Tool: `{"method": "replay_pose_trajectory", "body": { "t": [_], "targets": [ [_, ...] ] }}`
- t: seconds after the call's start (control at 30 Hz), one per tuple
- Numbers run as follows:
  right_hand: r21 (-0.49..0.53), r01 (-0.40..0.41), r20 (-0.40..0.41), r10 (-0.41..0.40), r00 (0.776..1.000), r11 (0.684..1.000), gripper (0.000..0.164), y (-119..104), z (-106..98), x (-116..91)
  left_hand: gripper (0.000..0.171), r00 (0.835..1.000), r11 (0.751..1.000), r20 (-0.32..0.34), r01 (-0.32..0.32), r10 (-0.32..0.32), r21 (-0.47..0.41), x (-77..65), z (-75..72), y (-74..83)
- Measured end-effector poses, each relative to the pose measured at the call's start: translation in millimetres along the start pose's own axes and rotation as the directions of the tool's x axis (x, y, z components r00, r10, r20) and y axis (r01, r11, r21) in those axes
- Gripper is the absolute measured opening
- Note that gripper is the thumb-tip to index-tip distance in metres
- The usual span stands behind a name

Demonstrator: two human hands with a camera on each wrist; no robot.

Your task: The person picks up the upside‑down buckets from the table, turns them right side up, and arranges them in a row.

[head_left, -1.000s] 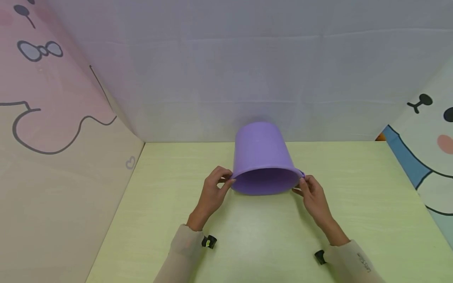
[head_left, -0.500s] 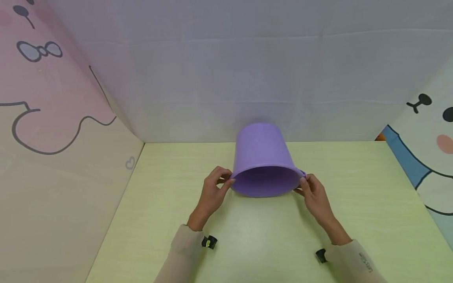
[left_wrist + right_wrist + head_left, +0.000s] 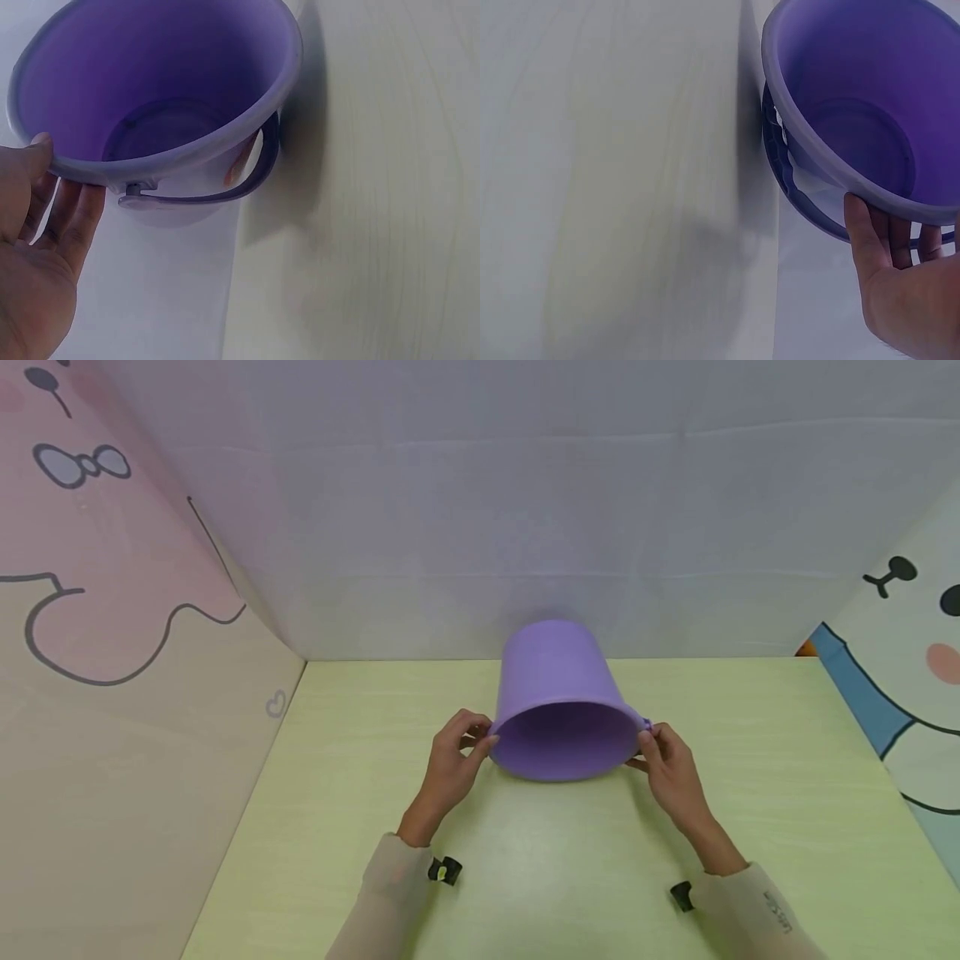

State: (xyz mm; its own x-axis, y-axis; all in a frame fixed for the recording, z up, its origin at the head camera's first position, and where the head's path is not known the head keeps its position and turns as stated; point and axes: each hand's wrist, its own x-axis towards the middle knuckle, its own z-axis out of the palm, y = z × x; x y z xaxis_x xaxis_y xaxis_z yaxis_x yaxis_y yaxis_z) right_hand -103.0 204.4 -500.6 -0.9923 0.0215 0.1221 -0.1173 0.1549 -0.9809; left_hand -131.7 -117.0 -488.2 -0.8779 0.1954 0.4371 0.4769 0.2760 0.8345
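Note:
A purple plastic bucket [image 3: 557, 664] lies tipped on its side near the back of the table, its mouth facing me. My left hand [image 3: 448, 768] pinches the rim at the left, thumb inside and fingers outside in the left wrist view. On the opposite side, my right hand [image 3: 675, 785] grips the rim between thumb and fingers. A dark purple handle [image 3: 217, 199] hangs on the table side of the bucket in the left wrist view. Nothing shows inside the bucket [image 3: 855, 82] in the right wrist view. Whether its underside touches the table is hidden.
The pale green-yellow table [image 3: 360, 727] ends at a whitish cloth backdrop [image 3: 465, 527] just behind the bucket. A pink and cream cartoon panel [image 3: 135, 635] borders the left. Another cartoon panel [image 3: 915, 693] stands at the right.
The bucket's mouth has turned slightly more toward me, showing more of its inside. My right hand has shifted a little to the right and up; my left hand has barely moved.

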Motion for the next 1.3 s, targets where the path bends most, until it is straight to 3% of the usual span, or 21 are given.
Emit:
{"method": "replay_pose_trajectory", "body": {
  "t": [0.37, 0.7, 1.03, 1.3],
  "targets": [
    [-0.038, 0.003, -0.025, -0.004, 1.0, 0.999, 0.034, -3.8, -0.5, 1.0, 0.015, 0.996, 0.995, 0.014, 0.087, -0.087, -0.055, 0.3, -1.0, 3.2],
    [0.008, 0.008, -0.041, -0.008, 0.999, 1.0, 0.031, -2.5, -0.5, -1.9, 0.014, 0.996, 0.994, 0.009, 0.085, -0.085, -0.074, -0.3, 0.2, 4.7],
    [0.081, 0.083, -0.054, -0.079, 0.995, 0.993, 0.024, -2.5, -0.2, -4.3, 0.014, 0.994, 0.988, -0.002, 0.107, -0.108, -0.111, 0.5, 0.3, 5.2],
    [0.087, 0.096, -0.063, -0.091, 0.994, 0.992, 0.023, -3.6, -0.2, -4.0, 0.013, 0.993, 0.985, 0.009, 0.12, -0.12, -0.127, 1.1, -0.8, 6.3]
  ]
}}
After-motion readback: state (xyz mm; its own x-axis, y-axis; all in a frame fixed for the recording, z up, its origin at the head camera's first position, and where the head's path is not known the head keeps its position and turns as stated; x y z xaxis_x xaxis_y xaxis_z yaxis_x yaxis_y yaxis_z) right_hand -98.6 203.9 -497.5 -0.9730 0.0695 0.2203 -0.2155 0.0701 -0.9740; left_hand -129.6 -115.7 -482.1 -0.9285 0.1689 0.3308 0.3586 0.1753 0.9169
